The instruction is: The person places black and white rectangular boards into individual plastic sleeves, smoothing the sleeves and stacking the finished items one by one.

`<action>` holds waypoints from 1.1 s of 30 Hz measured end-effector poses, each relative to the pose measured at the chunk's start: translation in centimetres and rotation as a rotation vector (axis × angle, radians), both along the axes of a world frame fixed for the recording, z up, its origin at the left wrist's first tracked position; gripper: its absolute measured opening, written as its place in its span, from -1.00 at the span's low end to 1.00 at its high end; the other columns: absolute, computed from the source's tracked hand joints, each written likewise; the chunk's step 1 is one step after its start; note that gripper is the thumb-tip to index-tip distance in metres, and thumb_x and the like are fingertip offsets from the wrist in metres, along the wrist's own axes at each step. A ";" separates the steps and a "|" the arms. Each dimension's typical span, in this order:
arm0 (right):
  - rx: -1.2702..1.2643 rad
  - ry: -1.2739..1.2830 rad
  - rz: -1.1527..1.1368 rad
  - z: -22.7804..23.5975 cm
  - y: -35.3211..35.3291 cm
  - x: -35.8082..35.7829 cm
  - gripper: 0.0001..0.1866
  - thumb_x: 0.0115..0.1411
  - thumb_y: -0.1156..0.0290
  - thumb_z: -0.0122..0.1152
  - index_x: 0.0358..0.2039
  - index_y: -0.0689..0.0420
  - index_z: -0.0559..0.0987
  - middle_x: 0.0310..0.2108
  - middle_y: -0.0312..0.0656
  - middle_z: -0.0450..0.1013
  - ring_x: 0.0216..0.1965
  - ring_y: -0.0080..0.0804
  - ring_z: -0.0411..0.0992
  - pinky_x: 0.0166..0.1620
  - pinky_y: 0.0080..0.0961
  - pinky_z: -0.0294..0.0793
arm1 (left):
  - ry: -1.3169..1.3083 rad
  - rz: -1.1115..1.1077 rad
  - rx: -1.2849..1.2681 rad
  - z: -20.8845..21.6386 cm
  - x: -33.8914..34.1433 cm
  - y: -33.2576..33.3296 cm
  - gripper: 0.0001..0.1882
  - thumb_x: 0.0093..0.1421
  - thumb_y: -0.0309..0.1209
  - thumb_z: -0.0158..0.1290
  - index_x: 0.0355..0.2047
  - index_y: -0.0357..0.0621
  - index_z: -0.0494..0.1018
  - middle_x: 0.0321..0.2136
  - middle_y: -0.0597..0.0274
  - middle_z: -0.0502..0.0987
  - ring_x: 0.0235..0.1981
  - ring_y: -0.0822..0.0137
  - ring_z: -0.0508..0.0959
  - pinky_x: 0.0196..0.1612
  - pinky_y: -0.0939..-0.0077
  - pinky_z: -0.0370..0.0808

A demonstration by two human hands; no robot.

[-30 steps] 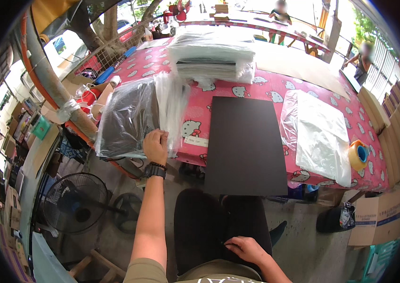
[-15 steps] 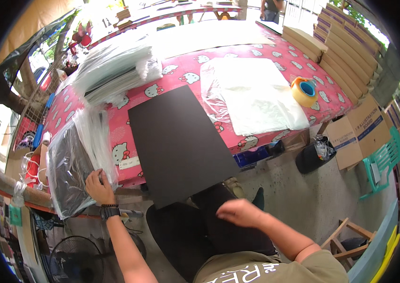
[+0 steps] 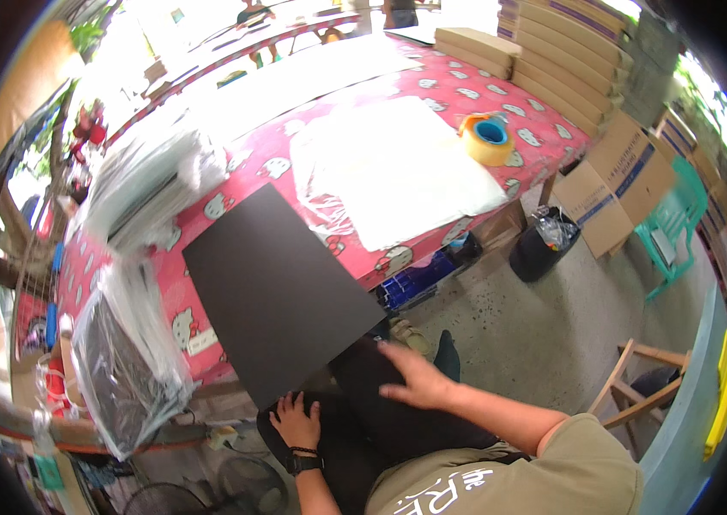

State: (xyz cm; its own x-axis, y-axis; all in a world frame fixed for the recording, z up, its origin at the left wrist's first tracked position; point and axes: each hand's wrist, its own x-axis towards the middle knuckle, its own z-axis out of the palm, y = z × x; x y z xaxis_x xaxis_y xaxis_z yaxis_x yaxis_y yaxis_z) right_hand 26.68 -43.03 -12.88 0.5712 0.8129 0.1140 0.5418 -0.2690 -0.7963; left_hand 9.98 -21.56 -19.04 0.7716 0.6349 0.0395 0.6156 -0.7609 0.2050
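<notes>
A black board (image 3: 282,296) lies on the table, its near end jutting past the edge over my lap. My left hand (image 3: 296,424), with a dark watch and a bracelet at the wrist, rests at the board's near edge above my thigh. Its fingers are spread; whether they press on the board I cannot tell. My right hand (image 3: 419,378) hovers over my other thigh, close to the board's near right corner, fingers apart and holding nothing. Left of the board lies a stack of clear plastic sleeves with dark sheets (image 3: 127,369), hanging over the table edge.
White plastic sheets (image 3: 406,172) and tape rolls (image 3: 488,140) lie on the pink patterned table cover (image 3: 273,167). Wrapped bundles (image 3: 153,176) are piled far left. Cardboard boxes (image 3: 565,64) are stacked far right. A black bin (image 3: 544,245), green chair (image 3: 677,223) and wooden stool (image 3: 638,390) stand right.
My left hand has left the sleeve stack and come right to the board's near edge. My right hand has opened and moved slightly toward the board. The view has turned right.
</notes>
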 end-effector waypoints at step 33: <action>-0.459 0.103 -0.686 -3.2 -8.7 -3.0 0.28 -0.52 -0.05 0.41 0.17 0.10 -0.12 0.01 0.12 0.06 0.04 0.00 0.08 0.03 -0.18 0.10 | 0.433 -1.545 -0.563 0.3 16.7 -28.6 -0.55 0.05 -0.01 -0.15 -0.24 -0.07 0.45 -0.26 0.00 0.46 -0.21 0.04 0.44 -0.13 0.31 0.32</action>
